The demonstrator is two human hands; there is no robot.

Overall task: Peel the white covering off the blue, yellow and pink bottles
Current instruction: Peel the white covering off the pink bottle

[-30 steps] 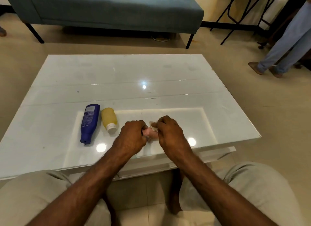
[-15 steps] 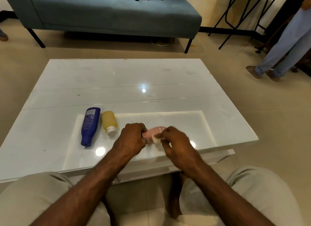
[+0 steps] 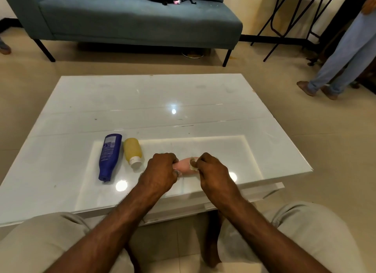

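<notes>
Gripping the pink bottle (image 3: 184,167) at 6 o'clock on the desk (image 3: 142,102) in the left hand (image 3: 160,171), pinching its white covering (image 3: 192,164) with the right hand (image 3: 213,171), probably risks tearing the scrap short if yanked sideways.

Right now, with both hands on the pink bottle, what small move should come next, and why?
Probably pull the white covering, pinched by the right hand, off the pink bottle toward the right while the left hand grips the bottle's other end. The crumpled white bit lies against the pink body, so the peel looks unfinished.
</notes>
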